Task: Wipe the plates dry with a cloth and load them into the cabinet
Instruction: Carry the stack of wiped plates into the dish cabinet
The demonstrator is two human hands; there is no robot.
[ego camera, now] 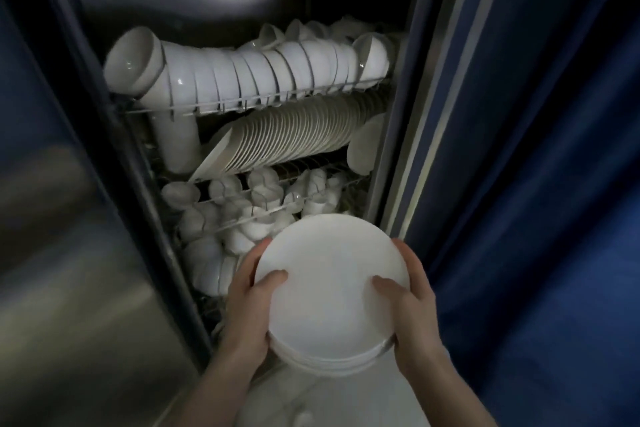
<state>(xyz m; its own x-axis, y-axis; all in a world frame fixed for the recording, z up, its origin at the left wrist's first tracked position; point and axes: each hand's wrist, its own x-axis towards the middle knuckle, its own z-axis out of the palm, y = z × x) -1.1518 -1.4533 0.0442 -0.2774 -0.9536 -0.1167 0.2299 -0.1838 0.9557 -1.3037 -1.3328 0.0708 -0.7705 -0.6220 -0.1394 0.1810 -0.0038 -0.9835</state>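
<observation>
A stack of round white ceramic plates [329,281] clasped at opposite rims by left hand [254,291] and right hand [410,291], thumbs on top; racked upright plates [298,135] lie ahead (equally near both).

Left hand [247,305] and right hand [412,302] grip the plates [329,288], thumbs on top.

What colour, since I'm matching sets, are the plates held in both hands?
Plain white, no pattern; the plates show best in the head view.

Two hands [247,305] [414,305], one plate stack [329,291]
</observation>
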